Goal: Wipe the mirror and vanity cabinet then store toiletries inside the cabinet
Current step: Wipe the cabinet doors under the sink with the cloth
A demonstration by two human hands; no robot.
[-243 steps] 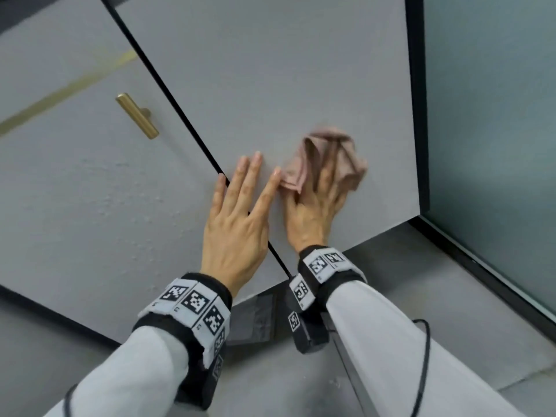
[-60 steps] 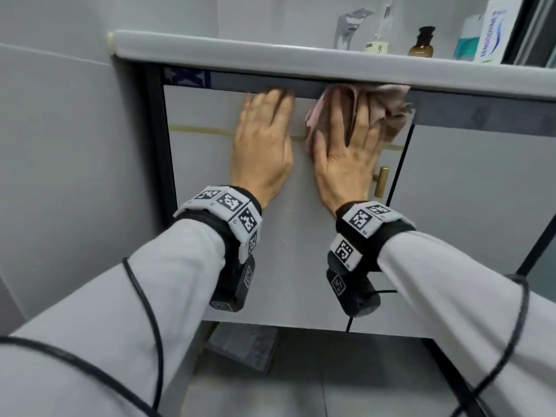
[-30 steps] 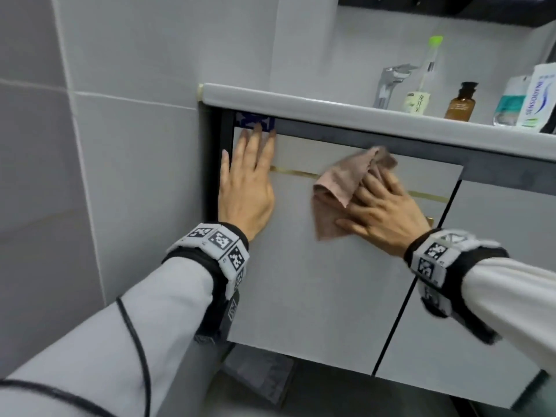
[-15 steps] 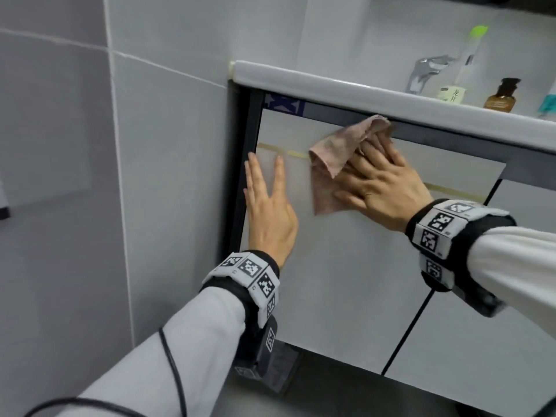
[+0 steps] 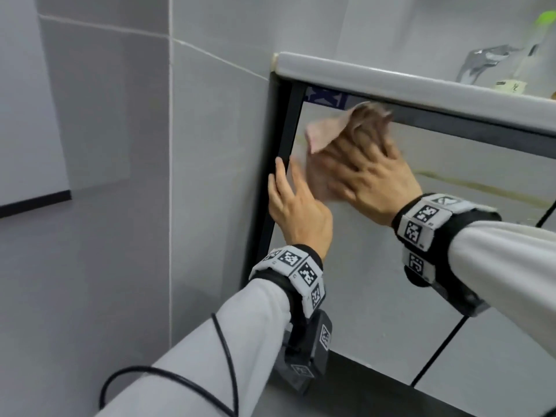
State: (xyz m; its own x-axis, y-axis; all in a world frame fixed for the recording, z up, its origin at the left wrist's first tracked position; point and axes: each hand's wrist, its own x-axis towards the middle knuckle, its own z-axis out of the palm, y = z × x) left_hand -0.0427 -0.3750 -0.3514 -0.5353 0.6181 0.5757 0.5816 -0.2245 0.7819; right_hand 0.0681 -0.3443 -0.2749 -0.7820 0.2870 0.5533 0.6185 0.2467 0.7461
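Higher now than half second ago: pink cloth (image 5: 325,132), near top-left corner of cabinet door (image 5: 376,281). Right hand (image 5: 376,176), blurred, presses it flat, fingers spread and straight. Left hand (image 5: 298,212), fingers straight, rests on door's left edge. Faucet (image 5: 481,63) on countertop (image 5: 391,82) above.
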